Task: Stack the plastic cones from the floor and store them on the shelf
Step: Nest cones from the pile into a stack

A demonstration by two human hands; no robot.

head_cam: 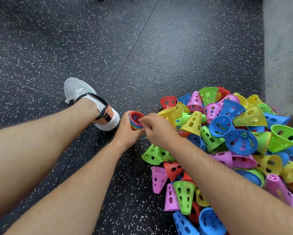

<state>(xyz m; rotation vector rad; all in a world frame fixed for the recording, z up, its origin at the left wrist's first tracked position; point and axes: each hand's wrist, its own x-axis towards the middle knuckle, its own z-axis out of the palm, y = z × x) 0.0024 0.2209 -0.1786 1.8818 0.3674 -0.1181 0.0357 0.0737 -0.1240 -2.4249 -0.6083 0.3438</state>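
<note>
Can't count the cone stack (136,119), mostly covered by left hand (125,132) and right hand (157,128). Can't follow the cone pile (227,133) past the frame's right and bottom edges.

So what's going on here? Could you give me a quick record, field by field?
Setting: dark speckled floor, grey wall on the right
Left hand: grips a stack of nested cones, red one innermost
Right hand: fingers curled at the stack's rim, seemingly pinching it
Loose cones: big mixed-colour pile on the floor, right of the hands
Also in view: a shoe, left of the stack
Shelf: not in view
</note>
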